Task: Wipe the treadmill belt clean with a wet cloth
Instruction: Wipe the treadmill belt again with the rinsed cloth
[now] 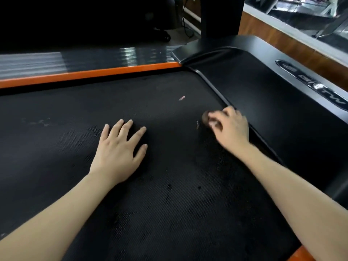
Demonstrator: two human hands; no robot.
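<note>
The black textured treadmill belt [169,204] fills most of the head view, with pale smudges at the left and small dark spots near the middle. My left hand [118,151] presses flat on the belt with its fingers spread. My right hand [229,129] is blurred near the belt's right edge, its fingers curled round a small brownish wad of cloth [205,118] that touches the belt. Most of the cloth is hidden under the fingers.
An orange strip [90,73] and a ribbed grey side rail [75,59] run along the far edge. The black motor cover [263,95] with a logo badge [312,83] rises at the right, and the upright post [220,16] stands behind it. A wooden ledge [282,36] lies beyond.
</note>
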